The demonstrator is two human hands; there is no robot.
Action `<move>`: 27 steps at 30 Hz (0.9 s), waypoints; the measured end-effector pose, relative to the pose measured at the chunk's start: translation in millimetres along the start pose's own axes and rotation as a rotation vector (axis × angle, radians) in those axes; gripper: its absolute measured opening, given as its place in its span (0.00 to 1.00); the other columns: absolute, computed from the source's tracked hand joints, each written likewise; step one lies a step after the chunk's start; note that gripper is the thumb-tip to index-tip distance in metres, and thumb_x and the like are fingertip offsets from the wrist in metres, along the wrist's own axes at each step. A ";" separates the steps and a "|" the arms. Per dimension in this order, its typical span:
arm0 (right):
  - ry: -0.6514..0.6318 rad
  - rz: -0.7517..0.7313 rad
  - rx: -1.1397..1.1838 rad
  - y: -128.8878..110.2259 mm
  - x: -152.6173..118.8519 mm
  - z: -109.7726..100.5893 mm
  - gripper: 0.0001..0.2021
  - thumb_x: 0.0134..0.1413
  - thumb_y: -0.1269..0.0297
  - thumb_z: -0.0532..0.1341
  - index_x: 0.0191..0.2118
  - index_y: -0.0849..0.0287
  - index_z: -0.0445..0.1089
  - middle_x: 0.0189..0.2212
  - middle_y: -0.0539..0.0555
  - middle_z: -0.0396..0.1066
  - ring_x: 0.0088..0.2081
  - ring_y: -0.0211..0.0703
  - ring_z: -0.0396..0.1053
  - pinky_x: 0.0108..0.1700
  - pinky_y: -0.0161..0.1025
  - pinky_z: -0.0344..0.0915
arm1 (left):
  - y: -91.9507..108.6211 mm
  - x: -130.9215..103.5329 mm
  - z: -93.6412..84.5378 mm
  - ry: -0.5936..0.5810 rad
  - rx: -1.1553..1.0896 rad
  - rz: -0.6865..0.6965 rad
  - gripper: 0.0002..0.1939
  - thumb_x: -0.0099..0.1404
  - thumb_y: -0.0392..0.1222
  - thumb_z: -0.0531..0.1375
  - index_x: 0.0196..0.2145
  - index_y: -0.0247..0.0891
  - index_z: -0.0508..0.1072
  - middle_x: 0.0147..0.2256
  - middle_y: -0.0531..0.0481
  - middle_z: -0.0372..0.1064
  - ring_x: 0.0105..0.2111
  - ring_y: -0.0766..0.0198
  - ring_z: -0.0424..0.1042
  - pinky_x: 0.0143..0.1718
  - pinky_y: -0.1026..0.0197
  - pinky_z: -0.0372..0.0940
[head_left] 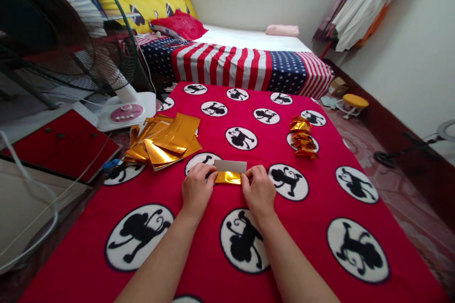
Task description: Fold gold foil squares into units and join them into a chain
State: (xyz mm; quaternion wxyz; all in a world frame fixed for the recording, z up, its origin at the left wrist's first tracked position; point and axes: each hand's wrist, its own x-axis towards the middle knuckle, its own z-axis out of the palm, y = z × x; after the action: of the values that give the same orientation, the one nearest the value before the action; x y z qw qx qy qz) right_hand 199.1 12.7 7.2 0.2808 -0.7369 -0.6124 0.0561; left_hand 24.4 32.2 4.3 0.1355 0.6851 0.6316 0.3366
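Between my two hands lies a partly folded sheet of gold foil paper (228, 178), its shiny gold flap nearest me and a plain greyish strip showing behind. My left hand (197, 186) pinches the left end of the sheet with thumb and fingers. At the right end, my right hand (259, 188) closes its fingers on the paper in the same way. To the left is a loose pile of flat gold foil sheets (167, 139). Several folded gold paper pieces (303, 137) stand in a row on the right.
A red cloth with monkey prints (199, 255) covers the surface under my hands. An electric fan (122, 104) stands at the left, with cables beside it. Beyond the cloth is a bed (231, 64); a yellow stool (355, 101) is on the floor at right.
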 end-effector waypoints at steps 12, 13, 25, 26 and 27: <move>-0.004 -0.020 -0.007 -1.0 0.0 -2.6 0.06 0.57 0.65 0.57 0.29 0.57 0.64 0.33 0.50 0.66 0.32 0.38 0.64 0.32 0.36 0.52 | -2.6 -4.5 -1.9 -0.001 -0.093 0.085 0.03 0.62 0.39 0.62 0.32 0.41 0.77 0.34 0.51 0.73 0.37 0.62 0.72 0.41 0.61 0.67; -0.004 -0.017 -0.003 -1.3 0.2 -3.1 0.06 0.56 0.65 0.57 0.29 0.57 0.64 0.33 0.50 0.66 0.32 0.38 0.64 0.32 0.36 0.52 | -3.1 -4.8 -1.1 0.000 -0.080 0.089 0.03 0.62 0.39 0.62 0.33 0.42 0.77 0.35 0.50 0.73 0.38 0.62 0.71 0.41 0.61 0.66; -0.015 0.014 0.039 1.3 1.9 -1.6 0.06 0.54 0.65 0.59 0.28 0.57 0.65 0.32 0.49 0.66 0.30 0.36 0.63 0.30 0.35 0.52 | -6.7 -1.3 7.4 -0.071 -0.138 0.308 0.13 0.64 0.29 0.55 0.36 0.39 0.79 0.34 0.47 0.70 0.38 0.61 0.69 0.44 0.58 0.67; -0.014 0.020 0.048 1.5 2.0 -1.7 0.05 0.54 0.65 0.59 0.28 0.57 0.66 0.32 0.49 0.66 0.30 0.36 0.63 0.30 0.35 0.52 | -6.1 -0.8 7.5 -0.085 -0.147 0.309 0.14 0.64 0.28 0.54 0.36 0.39 0.79 0.34 0.47 0.70 0.38 0.61 0.69 0.44 0.58 0.67; -0.013 0.027 0.060 1.6 2.1 -1.7 0.04 0.54 0.65 0.59 0.29 0.57 0.66 0.32 0.49 0.66 0.30 0.37 0.64 0.30 0.35 0.52 | -5.4 -0.5 7.6 -0.095 -0.155 0.302 0.15 0.64 0.28 0.54 0.36 0.39 0.79 0.34 0.47 0.70 0.38 0.61 0.70 0.44 0.58 0.67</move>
State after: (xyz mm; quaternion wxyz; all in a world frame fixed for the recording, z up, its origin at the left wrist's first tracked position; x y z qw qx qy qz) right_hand 201.7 14.0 8.4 0.2980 -0.7358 -0.6024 0.0832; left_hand 25.0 34.5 -4.8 0.1655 0.7749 0.4868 0.3678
